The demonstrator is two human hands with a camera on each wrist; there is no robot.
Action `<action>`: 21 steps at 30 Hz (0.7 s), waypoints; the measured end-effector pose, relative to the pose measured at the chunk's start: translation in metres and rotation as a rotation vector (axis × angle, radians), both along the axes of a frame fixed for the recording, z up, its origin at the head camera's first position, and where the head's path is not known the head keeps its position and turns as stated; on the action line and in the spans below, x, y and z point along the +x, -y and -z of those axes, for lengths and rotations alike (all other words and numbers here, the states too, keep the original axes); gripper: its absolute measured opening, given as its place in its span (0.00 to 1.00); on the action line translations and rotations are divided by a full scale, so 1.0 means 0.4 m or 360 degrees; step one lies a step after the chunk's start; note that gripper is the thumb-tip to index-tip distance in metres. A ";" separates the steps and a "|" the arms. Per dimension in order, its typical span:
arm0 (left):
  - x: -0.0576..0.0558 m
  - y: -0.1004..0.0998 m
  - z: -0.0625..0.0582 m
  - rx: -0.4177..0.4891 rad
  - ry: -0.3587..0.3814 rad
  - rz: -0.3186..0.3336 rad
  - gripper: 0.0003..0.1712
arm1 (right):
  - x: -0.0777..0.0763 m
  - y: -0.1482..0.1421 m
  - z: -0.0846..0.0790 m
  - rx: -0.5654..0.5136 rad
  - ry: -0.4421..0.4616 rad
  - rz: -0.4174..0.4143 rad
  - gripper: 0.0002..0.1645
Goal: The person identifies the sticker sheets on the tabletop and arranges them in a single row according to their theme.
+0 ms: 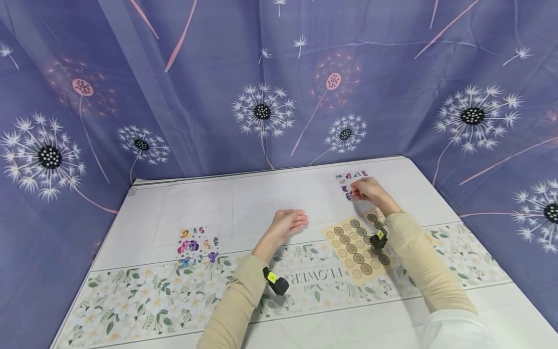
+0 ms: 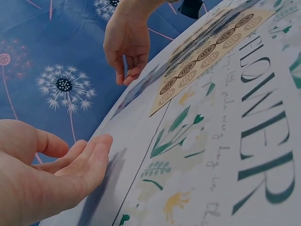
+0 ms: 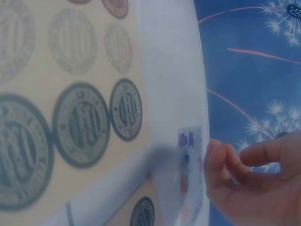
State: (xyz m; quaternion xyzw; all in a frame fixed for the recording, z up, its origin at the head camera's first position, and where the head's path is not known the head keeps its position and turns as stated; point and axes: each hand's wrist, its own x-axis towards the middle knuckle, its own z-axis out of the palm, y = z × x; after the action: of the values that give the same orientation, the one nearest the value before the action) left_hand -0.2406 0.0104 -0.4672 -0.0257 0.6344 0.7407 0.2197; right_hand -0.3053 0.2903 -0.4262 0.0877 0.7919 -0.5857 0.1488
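Two bare hands work over a counter (image 1: 266, 194) whose cover is white with a floral band. Right of centre in the head view, the right hand (image 1: 368, 189) bends its fingers at the edge of a clear pony sticker sheet (image 1: 344, 188); its grip is narrow, and I cannot tell whether it pinches anything. Below it lies a beige sheet of round stickers (image 1: 352, 242). Near the centre, the left hand (image 1: 285, 224) has a loose, empty grip. Another pony sheet (image 1: 192, 245) lies lower left.
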 end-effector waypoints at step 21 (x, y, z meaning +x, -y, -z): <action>-0.015 -0.044 0.000 -0.0054 0.0018 -0.0011 0.19 | -0.009 -0.049 -0.016 0.0275 -0.0082 0.0021 0.26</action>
State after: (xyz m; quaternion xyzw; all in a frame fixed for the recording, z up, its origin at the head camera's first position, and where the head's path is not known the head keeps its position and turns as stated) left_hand -0.2466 0.0280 -0.4671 -0.0358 0.6457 0.7303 0.2202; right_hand -0.3091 0.3098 -0.4199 0.0903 0.8426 -0.5181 0.1164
